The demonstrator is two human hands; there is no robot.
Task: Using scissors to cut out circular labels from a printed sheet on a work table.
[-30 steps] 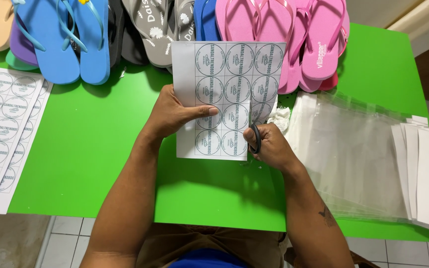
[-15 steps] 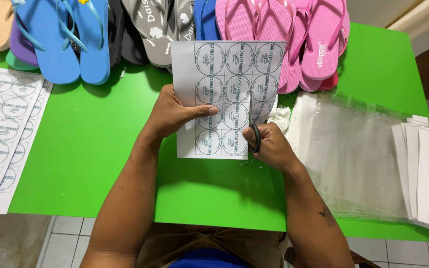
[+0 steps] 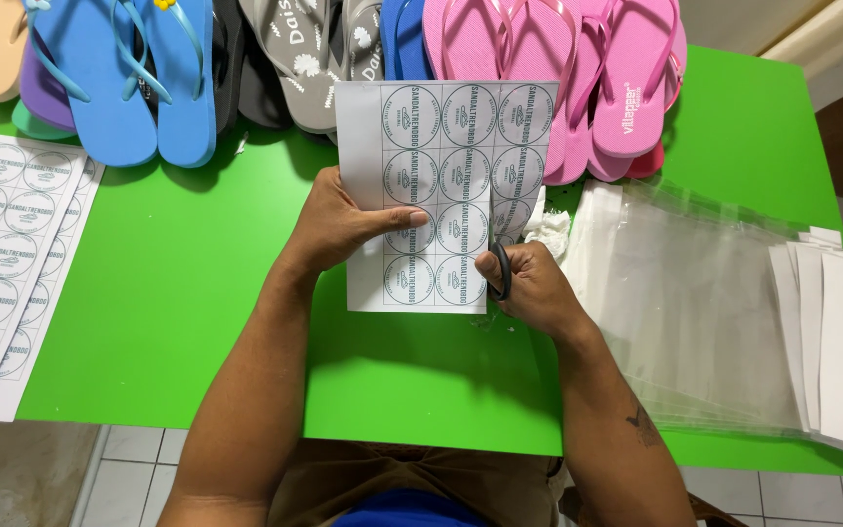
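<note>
My left hand (image 3: 343, 224) grips a white sheet of round printed labels (image 3: 441, 185) by its left edge, thumb across the lower rows, holding it above the green table (image 3: 197, 312). In my right hand (image 3: 529, 283) is a pair of black-handled scissors (image 3: 500, 265), fingers through the loops. The blades point up along the sheet's right side and are mostly hidden behind the paper, where a strip of labels is partly separated.
Several flip-flops in blue (image 3: 139, 78), grey (image 3: 309, 59) and pink (image 3: 578, 78) line the table's far edge. More label sheets (image 3: 2, 254) lie at the left. Clear plastic bags (image 3: 695, 312) and white card headers (image 3: 841, 342) are stacked at the right. A crumpled white scrap (image 3: 548, 229) lies near the scissors.
</note>
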